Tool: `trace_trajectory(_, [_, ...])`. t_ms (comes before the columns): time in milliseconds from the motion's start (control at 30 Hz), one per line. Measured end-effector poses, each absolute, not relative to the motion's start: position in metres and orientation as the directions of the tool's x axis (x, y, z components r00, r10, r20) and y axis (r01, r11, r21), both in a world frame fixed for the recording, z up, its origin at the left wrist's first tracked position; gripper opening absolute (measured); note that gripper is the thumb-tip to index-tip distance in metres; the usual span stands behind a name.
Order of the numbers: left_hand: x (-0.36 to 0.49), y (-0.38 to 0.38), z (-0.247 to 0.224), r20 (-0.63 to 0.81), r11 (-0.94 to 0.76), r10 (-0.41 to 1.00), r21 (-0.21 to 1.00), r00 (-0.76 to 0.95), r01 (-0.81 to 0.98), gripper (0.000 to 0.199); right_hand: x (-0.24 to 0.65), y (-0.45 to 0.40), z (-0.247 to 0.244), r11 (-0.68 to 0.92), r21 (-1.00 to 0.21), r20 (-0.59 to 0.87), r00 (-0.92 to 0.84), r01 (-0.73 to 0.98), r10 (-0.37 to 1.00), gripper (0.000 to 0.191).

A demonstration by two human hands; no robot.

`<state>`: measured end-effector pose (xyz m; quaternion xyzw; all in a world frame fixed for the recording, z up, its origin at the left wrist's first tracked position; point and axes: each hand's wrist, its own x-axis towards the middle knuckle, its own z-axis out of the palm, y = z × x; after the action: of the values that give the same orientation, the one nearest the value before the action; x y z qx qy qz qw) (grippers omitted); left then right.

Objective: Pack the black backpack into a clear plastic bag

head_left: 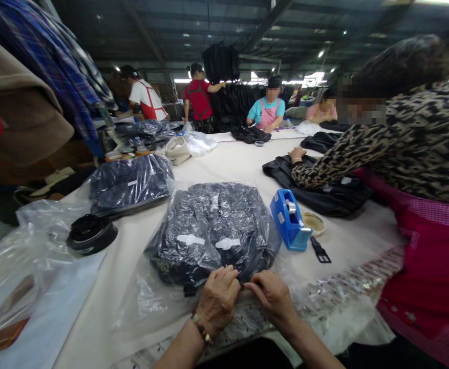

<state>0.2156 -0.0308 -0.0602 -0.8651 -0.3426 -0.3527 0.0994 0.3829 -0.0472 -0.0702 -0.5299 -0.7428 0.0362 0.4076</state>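
- Pinching the near edge of a clear bag (149,302): left hand (219,294) and right hand (271,294), both clamped
- Black garment (180,220) inside, on the table (239,161), long axis seemingly left to right, buckle (189,290) nearside

A factory-like workshop for soft goods: aproned people (269,115) work around a broad bench (232,166), dark pieces (220,64) hang at the far side, plastic-wrapped bundles (212,220) lie near and left, beneath a metal-beamed roof (178,33).

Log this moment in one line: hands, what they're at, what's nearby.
left hand: at clear bag, near edge | right hand: same edge | inside bag: dark item | nearby: blue tape dispenser, black buckle
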Motion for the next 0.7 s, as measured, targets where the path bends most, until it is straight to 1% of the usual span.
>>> trace_trajectory(67, [0.216, -0.031, -0.059, 0.662, -0.737, 0.548, 0.094, 0.511, 0.669, 0.017, 0.385, -0.045, -0.068, 0.374, -0.537, 0.539, -0.034, 0.756, 0.842, 0.031])
trace_trajectory(167, [0.216, -0.03, -0.059, 0.638, -0.73, 0.57, 0.104, 0.517, 0.676, 0.017, 0.393, -0.043, -0.06, 0.283, -0.604, 0.505, 0.083, 0.745, 0.859, 0.029])
trace_trajectory(233, [0.216, -0.03, -0.059, 0.627, -0.728, 0.579, 0.108, 0.522, 0.677, 0.016, 0.401, -0.045, -0.054, 0.286, -0.618, 0.496, 0.081, 0.733, 0.865, 0.027])
trace_trajectory(267, [0.216, -0.03, -0.059, 0.622, -0.725, 0.584, 0.111, 0.522, 0.68, 0.015, 0.405, -0.047, -0.051, 0.322, -0.598, 0.507, 0.036, 0.734, 0.861, 0.025])
trace_trajectory(300, [0.216, -0.03, -0.059, 0.62, -0.721, 0.59, 0.115, 0.518, 0.684, 0.015, 0.409, -0.051, -0.05, 0.37, -0.558, 0.526, -0.029, 0.743, 0.85, 0.022])
trace_trajectory(367, [0.216, -0.03, -0.059, 0.62, -0.713, 0.596, 0.118, 0.51, 0.691, 0.015, 0.418, -0.059, -0.05, 0.465, -0.425, 0.561, -0.178, 0.776, 0.809, 0.019])
trace_trajectory(400, [0.216, -0.03, -0.059, 0.62, -0.712, 0.598, 0.119, 0.508, 0.692, 0.015, 0.422, -0.062, -0.051, 0.493, -0.345, 0.568, -0.241, 0.798, 0.787, 0.018])
trace_trajectory(467, [0.217, -0.03, -0.059, 0.621, -0.711, 0.598, 0.118, 0.507, 0.693, 0.015, 0.429, -0.068, -0.055, 0.498, -0.205, 0.563, -0.314, 0.843, 0.764, 0.012])
trace_trajectory(533, [0.217, -0.03, -0.059, 0.618, -0.711, 0.6, 0.119, 0.509, 0.693, 0.015, 0.436, -0.069, -0.059, 0.459, -0.103, 0.567, -0.327, 0.883, 0.756, 0.009])
trace_trajectory(600, [0.217, -0.029, -0.059, 0.617, -0.711, 0.601, 0.121, 0.509, 0.693, 0.015, 0.442, -0.068, -0.062, 0.381, -0.042, 0.604, -0.281, 0.923, 0.746, 0.009])
trace_trajectory(700, [0.217, -0.029, -0.058, 0.618, -0.714, 0.598, 0.12, 0.511, 0.69, 0.015, 0.452, -0.065, -0.064, 0.286, -0.039, 0.653, -0.192, 0.957, 0.732, 0.008])
